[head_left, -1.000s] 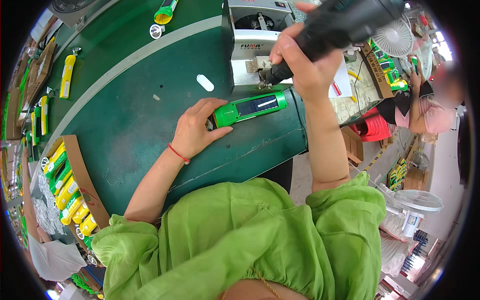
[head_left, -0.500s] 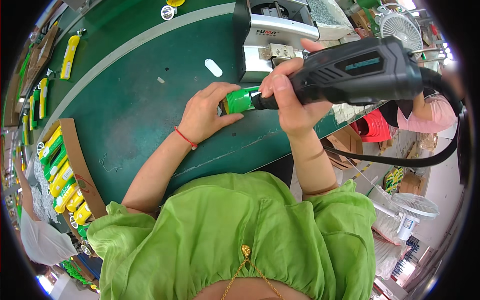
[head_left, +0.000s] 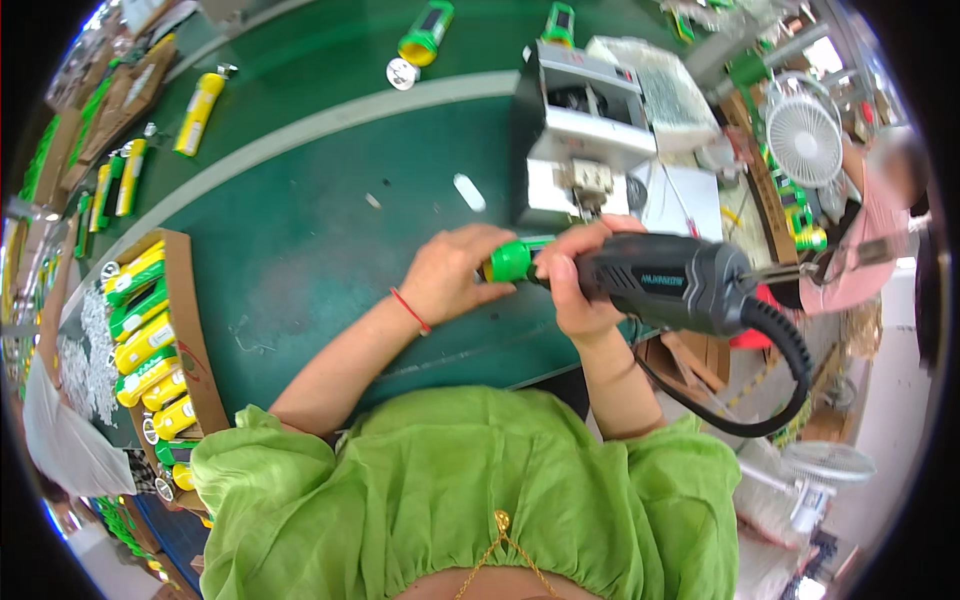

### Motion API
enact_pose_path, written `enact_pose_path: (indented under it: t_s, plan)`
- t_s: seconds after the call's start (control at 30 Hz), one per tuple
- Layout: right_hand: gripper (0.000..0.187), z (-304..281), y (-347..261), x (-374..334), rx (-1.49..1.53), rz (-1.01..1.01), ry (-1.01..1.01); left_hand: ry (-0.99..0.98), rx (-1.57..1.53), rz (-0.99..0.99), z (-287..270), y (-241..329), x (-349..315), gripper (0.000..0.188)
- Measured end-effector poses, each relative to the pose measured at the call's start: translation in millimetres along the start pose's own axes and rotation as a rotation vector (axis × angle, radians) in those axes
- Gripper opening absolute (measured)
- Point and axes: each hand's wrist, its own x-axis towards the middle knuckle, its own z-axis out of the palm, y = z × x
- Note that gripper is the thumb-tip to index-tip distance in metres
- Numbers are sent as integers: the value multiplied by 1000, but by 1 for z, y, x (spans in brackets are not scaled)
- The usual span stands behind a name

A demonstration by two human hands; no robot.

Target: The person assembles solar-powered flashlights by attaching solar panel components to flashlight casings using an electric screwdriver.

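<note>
My left hand [head_left: 452, 272] is closed around the head end of a green and yellow flashlight [head_left: 512, 261], holding it just above the green worktable [head_left: 300, 210]. In my right hand [head_left: 582, 305] is a black and grey electric screwdriver [head_left: 660, 280] with a thick cord. Its nose points left at the flashlight body. My right fingers hide the tip, so whether it touches a screw cannot be seen. A small white oval piece [head_left: 468, 193] lies on the tabletop beyond my left hand.
A silver machine [head_left: 600, 135] stands just beyond my right hand. To the left, a cardboard box [head_left: 190, 330] holds several flashlights. More flashlights [head_left: 201, 110] lie past the pale strip on the table. A person in pink [head_left: 870, 240] is at the right; a fan [head_left: 803, 140] stands nearby.
The whole view has shifted, bringing more of the table's far side into sight. The screwdriver's rear end has swung lower and nearer my body. Both hands keep their grip.
</note>
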Motion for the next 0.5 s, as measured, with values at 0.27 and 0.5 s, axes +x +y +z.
enact_pose_path:
  t_s: [0.27,0.5]
  plan:
    - [45,2,-7,5,-178,-16,-87,-47,224,2,11,11,6,63]
    - [65,8,-63,34,326,176,282,-244,167,-123,-107,0,-42,51]
